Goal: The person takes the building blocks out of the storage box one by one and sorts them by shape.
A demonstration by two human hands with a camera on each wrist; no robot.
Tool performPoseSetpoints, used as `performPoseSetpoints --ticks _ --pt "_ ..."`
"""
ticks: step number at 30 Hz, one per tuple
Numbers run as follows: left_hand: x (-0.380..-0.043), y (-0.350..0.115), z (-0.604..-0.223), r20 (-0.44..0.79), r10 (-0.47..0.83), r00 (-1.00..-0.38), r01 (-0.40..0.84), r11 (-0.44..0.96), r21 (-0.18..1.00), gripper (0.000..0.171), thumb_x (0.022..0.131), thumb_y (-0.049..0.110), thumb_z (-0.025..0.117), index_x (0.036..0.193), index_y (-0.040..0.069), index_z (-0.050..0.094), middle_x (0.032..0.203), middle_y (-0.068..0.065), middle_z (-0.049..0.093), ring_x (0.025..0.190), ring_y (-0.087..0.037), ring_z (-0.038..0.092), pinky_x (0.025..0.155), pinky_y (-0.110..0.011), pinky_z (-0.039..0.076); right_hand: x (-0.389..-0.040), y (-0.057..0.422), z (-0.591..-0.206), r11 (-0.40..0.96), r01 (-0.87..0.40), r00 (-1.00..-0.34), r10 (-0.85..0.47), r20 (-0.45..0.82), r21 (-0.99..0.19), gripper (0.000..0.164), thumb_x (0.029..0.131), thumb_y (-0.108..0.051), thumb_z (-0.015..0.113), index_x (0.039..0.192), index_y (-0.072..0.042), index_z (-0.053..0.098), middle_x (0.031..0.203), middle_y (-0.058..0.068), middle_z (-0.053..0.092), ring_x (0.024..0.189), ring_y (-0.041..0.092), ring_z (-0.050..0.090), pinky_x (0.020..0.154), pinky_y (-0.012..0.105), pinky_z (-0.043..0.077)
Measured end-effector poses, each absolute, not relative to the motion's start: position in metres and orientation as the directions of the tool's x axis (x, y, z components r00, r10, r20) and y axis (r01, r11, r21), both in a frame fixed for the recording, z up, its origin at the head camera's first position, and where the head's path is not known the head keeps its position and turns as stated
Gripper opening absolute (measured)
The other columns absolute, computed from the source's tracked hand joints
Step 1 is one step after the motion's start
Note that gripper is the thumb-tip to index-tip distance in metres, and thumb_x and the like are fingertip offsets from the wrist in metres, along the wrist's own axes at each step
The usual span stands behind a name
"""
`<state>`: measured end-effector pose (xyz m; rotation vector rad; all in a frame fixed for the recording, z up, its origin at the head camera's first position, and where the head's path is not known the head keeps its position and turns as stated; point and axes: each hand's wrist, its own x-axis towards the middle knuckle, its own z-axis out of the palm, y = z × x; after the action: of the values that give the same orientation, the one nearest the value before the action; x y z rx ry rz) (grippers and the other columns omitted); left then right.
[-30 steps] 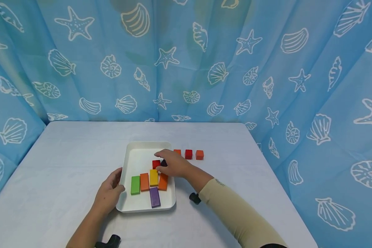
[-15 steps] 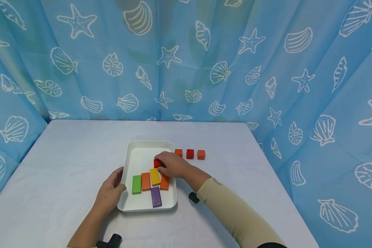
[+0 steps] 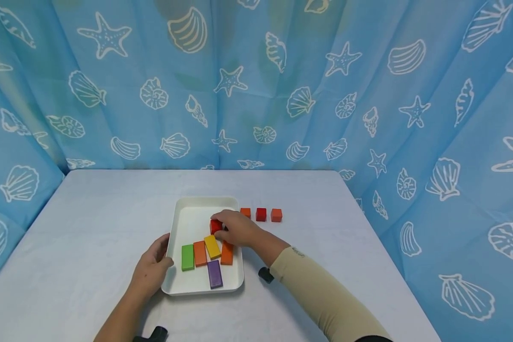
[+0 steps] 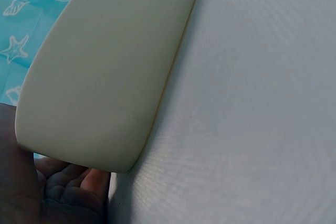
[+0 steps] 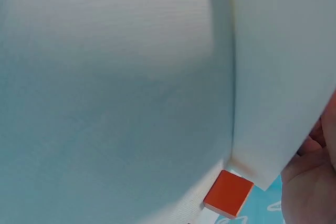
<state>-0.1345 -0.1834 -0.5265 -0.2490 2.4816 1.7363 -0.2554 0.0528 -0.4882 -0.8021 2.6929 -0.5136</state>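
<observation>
Grips the left side of a white tray (image 3: 190,213) on the desk (image 3: 325,266) with the left hand (image 3: 151,268). Bends the right hand (image 3: 239,229) over a red block (image 3: 215,227) inside the tray, touching it; pinching or only pressing, cannot tell. Shows nearer in the tray a green block (image 3: 187,257), two orange blocks (image 3: 200,253), a slanted yellow block (image 3: 212,246) and a purple block (image 3: 215,274). Shows three small cubes (image 3: 261,214) right of the tray.

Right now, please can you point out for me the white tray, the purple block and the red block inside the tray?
White tray (image 3: 192,221): head view, bare floor, far left part.
Purple block (image 3: 215,274): head view, middle of the top face.
Red block (image 3: 215,227): head view, middle of its visible part.
</observation>
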Motion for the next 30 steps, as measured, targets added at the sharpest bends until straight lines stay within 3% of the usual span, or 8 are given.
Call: performPoseSetpoints --ticks 5,13,20,30 --pt "-0.134 -0.183 -0.526 -0.177 -0.077 -0.981 -0.193 0.337 0.921 0.078 0.094 0.0 0.051 0.168 -0.001 0.024 0.172 -0.022 0.028 0.159 -0.04 0.024 0.127 -0.056 0.024 -0.254 0.059 -0.482 0.747 -0.463 -0.812 -0.574 -0.11 -0.477 0.056 0.102 -0.029 0.074 0.154 -0.019 0.057 0.132 -0.003 0.063 0.114 0.014 0.057 0.097 0.028 0.058" --pt "-0.134 -0.182 -0.525 -0.173 -0.073 -0.982 -0.187 0.343 0.921 0.078 0.094 -0.001 0.05 0.168 -0.002 0.022 0.172 -0.023 0.026 0.159 -0.041 0.023 0.127 -0.056 0.024 -0.256 0.075 -0.47 0.755 -0.469 -0.843 -0.538 -0.024 -0.459 0.058 0.103 -0.023 0.073 0.157 -0.019 0.054 0.144 0.001 0.061 0.129 0.019 0.057 0.106 0.035 0.055" --pt "-0.134 -0.183 -0.525 -0.17 -0.067 -0.983 -0.182 0.338 0.923 0.079 0.094 -0.001 0.05 0.167 -0.003 0.023 0.172 -0.023 0.026 0.159 -0.041 0.023 0.128 -0.055 0.023 -0.265 0.103 -0.469 0.757 -0.44 -0.872 -0.489 0.027 -0.483 0.055 0.105 -0.022 0.071 0.157 -0.016 0.055 0.148 0.004 0.06 0.128 0.023 0.057 0.106 0.037 0.056" --pt "-0.133 -0.184 -0.524 -0.174 -0.063 -0.983 -0.185 0.338 0.923 0.078 0.094 0.0 0.05 0.167 -0.002 0.024 0.172 -0.023 0.026 0.159 -0.041 0.023 0.127 -0.056 0.023 -0.275 0.16 -0.476 0.796 -0.296 -0.939 -0.344 0.008 -0.528 0.057 0.101 -0.016 0.076 0.154 -0.014 0.056 0.146 0.007 0.06 0.128 0.027 0.057 0.102 0.042 0.059"
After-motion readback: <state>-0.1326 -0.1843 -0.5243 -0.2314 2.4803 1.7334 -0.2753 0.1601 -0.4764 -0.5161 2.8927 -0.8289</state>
